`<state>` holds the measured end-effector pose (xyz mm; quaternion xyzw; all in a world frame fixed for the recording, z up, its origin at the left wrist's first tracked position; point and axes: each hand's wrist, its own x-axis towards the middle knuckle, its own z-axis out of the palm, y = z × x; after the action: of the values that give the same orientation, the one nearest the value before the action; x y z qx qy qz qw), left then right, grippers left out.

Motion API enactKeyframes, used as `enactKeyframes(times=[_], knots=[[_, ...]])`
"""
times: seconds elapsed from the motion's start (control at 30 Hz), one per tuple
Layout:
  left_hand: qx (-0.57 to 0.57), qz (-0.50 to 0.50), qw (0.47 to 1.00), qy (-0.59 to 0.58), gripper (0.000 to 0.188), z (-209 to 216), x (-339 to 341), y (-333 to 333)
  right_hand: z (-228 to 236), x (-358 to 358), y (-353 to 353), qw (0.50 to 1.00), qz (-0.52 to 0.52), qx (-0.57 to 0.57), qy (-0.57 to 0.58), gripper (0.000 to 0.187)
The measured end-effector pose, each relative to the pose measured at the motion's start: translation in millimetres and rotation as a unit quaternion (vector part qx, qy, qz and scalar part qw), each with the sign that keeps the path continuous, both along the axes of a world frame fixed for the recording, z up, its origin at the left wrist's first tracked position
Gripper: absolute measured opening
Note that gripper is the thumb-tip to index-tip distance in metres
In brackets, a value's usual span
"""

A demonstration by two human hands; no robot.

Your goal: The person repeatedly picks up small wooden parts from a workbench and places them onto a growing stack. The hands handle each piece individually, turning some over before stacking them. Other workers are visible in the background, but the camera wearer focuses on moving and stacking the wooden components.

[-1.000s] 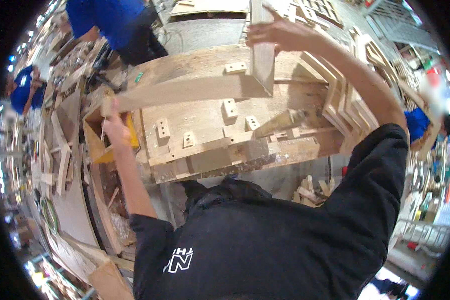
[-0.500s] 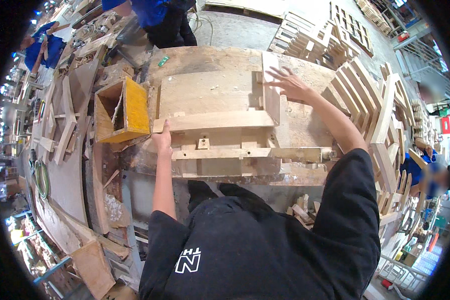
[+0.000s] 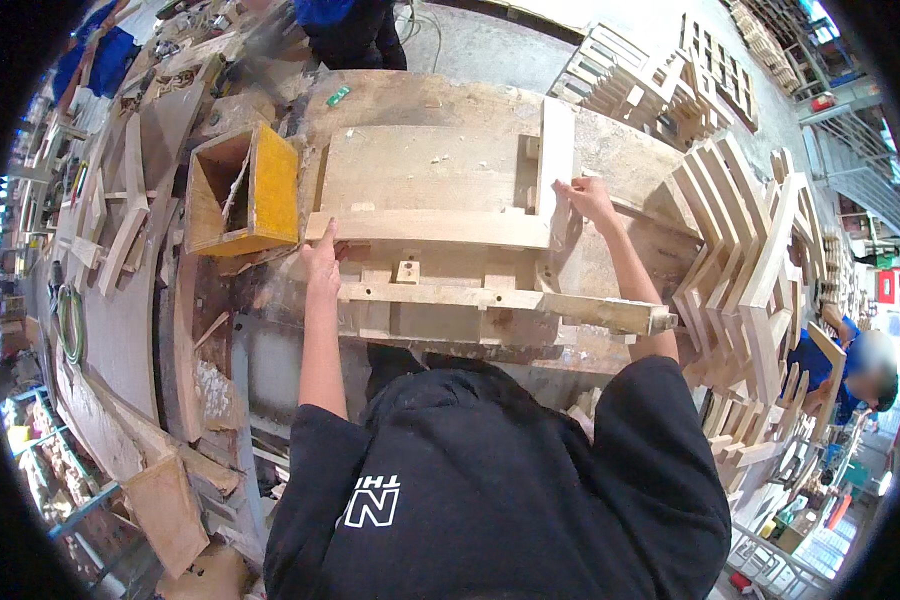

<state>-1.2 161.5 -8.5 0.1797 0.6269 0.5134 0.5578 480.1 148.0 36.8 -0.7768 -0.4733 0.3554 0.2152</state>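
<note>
Looking down through the head camera from my remote seat, I have a black shirt [image 3: 490, 480] nearest, then a wooden rail [image 3: 430, 295] with drilled holes along the near side of the tabletop [image 3: 410, 98]. Just beyond is the work: a long board [image 3: 430, 228] running left to right, meeting at its right end a short board [image 3: 558, 140] that points away. The left hand [image 3: 320, 262] holds the long board's left end, thumb at its near edge (the other fingers are mostly hidden from me). The right hand [image 3: 592, 198] has changed most: spread wide over the short board a moment ago, it is now narrow, fingertips at that board's right edge; whether they pinch, I cannot tell. I judge this turns loose handling into careful positioning. Farther out: a yellow-sided box [image 3: 273, 190] left, angled wooden frames [image 3: 730, 200] right, and a co-worker [image 3: 355, 38] past the tabletop.
</note>
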Motion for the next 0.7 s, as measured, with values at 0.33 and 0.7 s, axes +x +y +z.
enactKeyframes(times=[0.33, 0.7], knots=[[-0.021, 0.009, 1.0, -0.014, 0.059, -4.2, -9.2, 3.6, 5.5, -7.8, 10.8, 0.999, 0.013, -0.042, -0.009, 0.036], [0.0, 0.024, 0.998, -0.058, 0.058, 3.1, -11.3, -1.3, 14.1, -14.6, 12.4, 0.996, 0.058, -0.044, 0.049, 0.031]])
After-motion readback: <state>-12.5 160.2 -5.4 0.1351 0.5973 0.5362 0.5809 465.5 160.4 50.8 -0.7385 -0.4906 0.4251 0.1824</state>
